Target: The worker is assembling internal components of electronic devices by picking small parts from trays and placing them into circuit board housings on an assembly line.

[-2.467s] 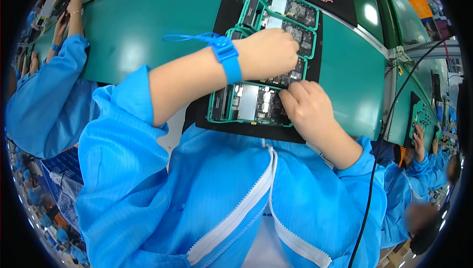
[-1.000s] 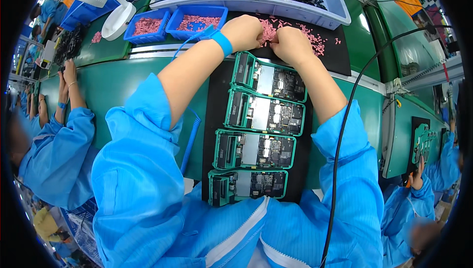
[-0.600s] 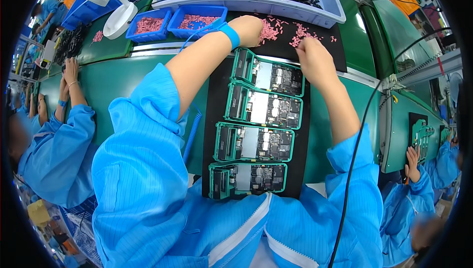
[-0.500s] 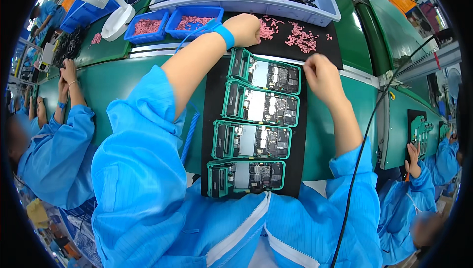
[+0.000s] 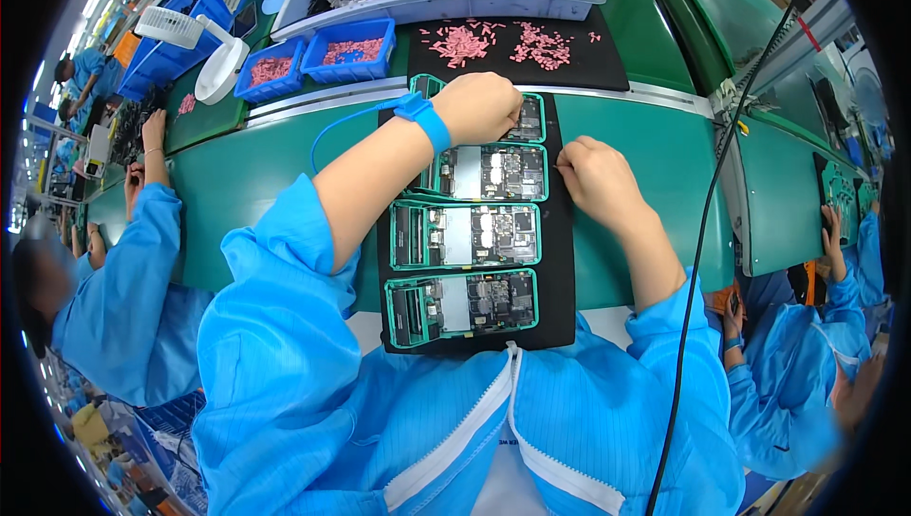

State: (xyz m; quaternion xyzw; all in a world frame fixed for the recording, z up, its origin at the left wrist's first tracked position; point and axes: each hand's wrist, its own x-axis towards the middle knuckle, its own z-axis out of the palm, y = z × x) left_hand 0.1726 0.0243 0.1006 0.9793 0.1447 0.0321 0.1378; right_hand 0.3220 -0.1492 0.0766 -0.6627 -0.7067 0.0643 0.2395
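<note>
Left hand curled on top board | right hand pinched beside second board

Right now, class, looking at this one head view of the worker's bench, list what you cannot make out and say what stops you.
- Top circuit board: mostly hidden under the left hand.
- What the right hand pinches: too small, covered by its fingers.
- Pink parts on the black mat: too small to tell their shape.
- Grey bin: its far side cut off by the top edge.
</note>
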